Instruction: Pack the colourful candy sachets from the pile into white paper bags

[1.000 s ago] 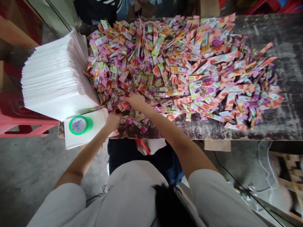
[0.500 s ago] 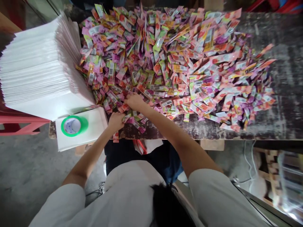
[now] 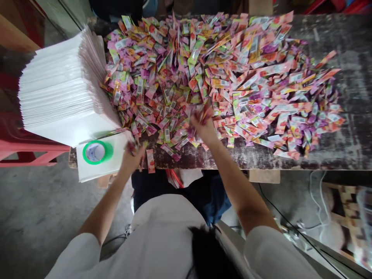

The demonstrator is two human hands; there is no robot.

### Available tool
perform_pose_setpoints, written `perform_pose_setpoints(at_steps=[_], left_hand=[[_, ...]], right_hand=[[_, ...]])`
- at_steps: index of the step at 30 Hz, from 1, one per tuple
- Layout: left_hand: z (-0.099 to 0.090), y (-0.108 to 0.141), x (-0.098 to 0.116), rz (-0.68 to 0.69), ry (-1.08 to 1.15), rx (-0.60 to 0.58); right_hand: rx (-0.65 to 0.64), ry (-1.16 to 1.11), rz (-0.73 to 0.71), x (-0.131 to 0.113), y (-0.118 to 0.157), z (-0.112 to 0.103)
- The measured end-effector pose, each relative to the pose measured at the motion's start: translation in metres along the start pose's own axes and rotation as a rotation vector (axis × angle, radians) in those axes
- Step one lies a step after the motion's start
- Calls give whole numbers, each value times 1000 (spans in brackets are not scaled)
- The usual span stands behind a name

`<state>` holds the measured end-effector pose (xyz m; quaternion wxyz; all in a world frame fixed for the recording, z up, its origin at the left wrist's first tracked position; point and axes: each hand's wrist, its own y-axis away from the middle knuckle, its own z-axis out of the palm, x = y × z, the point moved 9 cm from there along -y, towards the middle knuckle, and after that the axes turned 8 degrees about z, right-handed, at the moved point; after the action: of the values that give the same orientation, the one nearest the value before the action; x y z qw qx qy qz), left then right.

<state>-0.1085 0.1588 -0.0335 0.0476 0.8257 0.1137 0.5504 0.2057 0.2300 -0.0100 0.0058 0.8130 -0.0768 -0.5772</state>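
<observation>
A wide heap of small printed sachets (image 3: 174, 81) in pink, purple, green and orange covers the table. My left hand (image 3: 131, 158), somewhat blurred, is closed around a few sachets (image 3: 131, 147) beside the flat white packet at the table's front left. Over the front middle of the heap, my right hand (image 3: 205, 131) grips a small bunch of sachets (image 3: 200, 114), smeared by motion. One pink sachet (image 3: 150, 161) lies alone at the front edge, just right of my left hand.
A tall stack of white padded envelopes (image 3: 58, 89) stands at the left. A green tape roll (image 3: 108, 150) rests on a flat white packet (image 3: 84, 170). The dark worn table (image 3: 357, 116) extends right; a red stool (image 3: 31, 143) stands left below the stack.
My hands have moved apart: the right one went rightward with sachets in it, the left one slightly left and down. The view has shifted a little, so the envelopes appear farther right.
</observation>
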Motion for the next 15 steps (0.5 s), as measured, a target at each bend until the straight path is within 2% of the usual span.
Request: perform_pose_setpoints(at_steps=[3,6,9,12,15], left_hand=[[37,35,-22,31,-445,-175],[62,49,-32,116,-690,-188],[64,50,-38,44,-817,-147],[60,52,-44,-75,-884,-156],[61,56,-40,-6,-909,-163]], right_hand=[[-186,243,191,45,68,48],[-195,591,291,73,107,81],[-175,762,283,75,111,97],[-192,757,268,72,107,102],[-185,650,192,69,110,97]])
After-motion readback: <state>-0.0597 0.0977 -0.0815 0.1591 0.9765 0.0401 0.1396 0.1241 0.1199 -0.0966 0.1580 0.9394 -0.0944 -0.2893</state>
